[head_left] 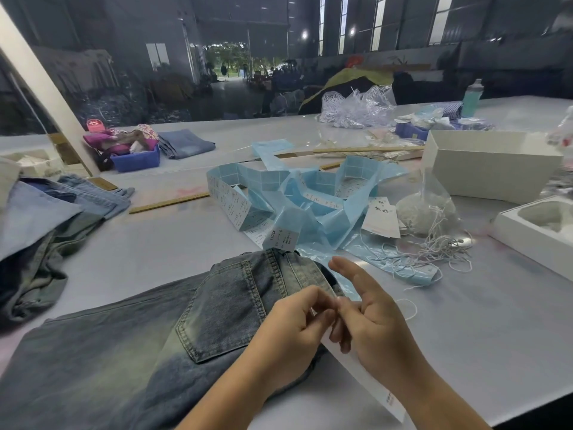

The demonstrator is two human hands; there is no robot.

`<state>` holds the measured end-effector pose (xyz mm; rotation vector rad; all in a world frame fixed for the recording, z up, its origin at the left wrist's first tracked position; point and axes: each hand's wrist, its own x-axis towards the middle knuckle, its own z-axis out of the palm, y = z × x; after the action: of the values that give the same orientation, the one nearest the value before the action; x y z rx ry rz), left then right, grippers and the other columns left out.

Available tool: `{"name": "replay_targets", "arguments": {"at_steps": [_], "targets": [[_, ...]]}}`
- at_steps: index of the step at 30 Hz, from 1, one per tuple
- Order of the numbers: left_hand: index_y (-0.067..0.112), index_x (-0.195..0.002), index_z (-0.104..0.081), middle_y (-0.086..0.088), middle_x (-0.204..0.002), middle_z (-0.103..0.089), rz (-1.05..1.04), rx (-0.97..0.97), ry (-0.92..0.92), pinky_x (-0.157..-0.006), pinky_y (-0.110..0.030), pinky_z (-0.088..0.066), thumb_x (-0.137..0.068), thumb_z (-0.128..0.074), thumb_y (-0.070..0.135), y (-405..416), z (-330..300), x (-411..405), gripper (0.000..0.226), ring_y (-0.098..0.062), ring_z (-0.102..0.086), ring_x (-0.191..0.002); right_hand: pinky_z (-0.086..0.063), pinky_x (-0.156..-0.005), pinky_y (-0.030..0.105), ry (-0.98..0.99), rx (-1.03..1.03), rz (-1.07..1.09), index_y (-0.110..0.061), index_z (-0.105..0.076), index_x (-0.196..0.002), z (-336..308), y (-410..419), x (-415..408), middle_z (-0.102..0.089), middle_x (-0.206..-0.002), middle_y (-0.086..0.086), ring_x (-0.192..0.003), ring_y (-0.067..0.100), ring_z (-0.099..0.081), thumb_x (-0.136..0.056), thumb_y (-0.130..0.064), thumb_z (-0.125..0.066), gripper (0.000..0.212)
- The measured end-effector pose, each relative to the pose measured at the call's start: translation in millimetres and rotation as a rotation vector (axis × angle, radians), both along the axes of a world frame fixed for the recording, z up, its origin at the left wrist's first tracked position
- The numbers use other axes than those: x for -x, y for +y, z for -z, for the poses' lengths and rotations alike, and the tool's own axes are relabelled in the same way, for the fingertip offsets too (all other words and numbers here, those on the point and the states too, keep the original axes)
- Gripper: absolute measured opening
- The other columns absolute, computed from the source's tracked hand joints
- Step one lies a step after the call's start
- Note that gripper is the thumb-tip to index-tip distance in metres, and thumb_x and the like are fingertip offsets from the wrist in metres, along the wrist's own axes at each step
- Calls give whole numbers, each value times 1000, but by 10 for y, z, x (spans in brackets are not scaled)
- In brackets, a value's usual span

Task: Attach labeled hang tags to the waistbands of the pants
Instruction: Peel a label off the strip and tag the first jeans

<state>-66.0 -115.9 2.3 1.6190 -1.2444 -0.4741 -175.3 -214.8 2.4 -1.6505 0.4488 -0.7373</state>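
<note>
A pair of faded blue jeans (130,330) lies flat on the white table, back pocket up, waistband (310,274) toward the right. A white hang tag (366,377) lies under my hands, just off the waistband. My left hand (291,330) and my right hand (369,308) meet fingertip to fingertip over the waistband edge. Both pinch something small between thumb and fingers, probably the tag's string; I cannot see it clearly. My right index finger sticks out straight.
A tangle of light-blue label backing strips (297,200) lies beyond the jeans. A bag of white strings (428,212) and loose strings (440,246) sit to the right, with white boxes (490,169). More jeans (46,218) are piled at left. A blue bin (136,159) stands farther back.
</note>
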Motion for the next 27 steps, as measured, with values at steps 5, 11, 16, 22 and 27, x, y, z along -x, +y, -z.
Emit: {"name": "replay_targets", "arguments": {"at_steps": [5, 11, 16, 22, 27], "targets": [[26, -85, -60, 16, -63, -61, -51, -39, 18, -53, -16, -36, -96, -54, 13, 7, 14, -10, 18, -4, -43, -55, -52, -52, 29, 0, -43, -1, -30, -55, -126, -4, -33, -1, -65, -68, 19, -51, 21, -59, -94, 6, -54, 48], [23, -87, -55, 13, -61, -57, 84, -60, 312, -47, -19, -40, -100, -44, 9, 0, -16, 13, 22, -8, -46, -55, -50, -48, 28, -38, -133, -62, -25, -54, -126, -52, -63, -21, -63, -123, -9, -51, 21, -59, -93, 11, -53, 49], [41, -81, -54, 15, -70, -61, -16, -93, 58, -63, -23, -42, -94, -48, 25, -28, 33, -34, 21, -4, -48, -64, -52, -50, 26, -4, -169, 23, -20, -58, -117, -29, -47, -29, -71, -103, -8, -53, 20, -63, -90, 9, -59, 39], [39, -84, -52, 20, -72, -57, -126, -78, -61, -57, -16, -38, -97, -54, 23, -6, 55, -89, 20, 0, -45, -62, -58, -56, 28, 71, -177, 49, -3, -67, -86, 3, -98, 57, -71, -75, 13, -69, 28, -73, -85, 9, -66, 12], [35, -81, -52, 26, -68, -57, -137, -99, -60, -56, -12, -37, -98, -54, 22, 18, 61, -86, 21, 2, -47, -59, -59, -59, 29, 85, -180, 55, -4, -68, -81, 22, -80, 103, -72, -71, 14, -69, 28, -73, -84, 9, -67, 13]]}}
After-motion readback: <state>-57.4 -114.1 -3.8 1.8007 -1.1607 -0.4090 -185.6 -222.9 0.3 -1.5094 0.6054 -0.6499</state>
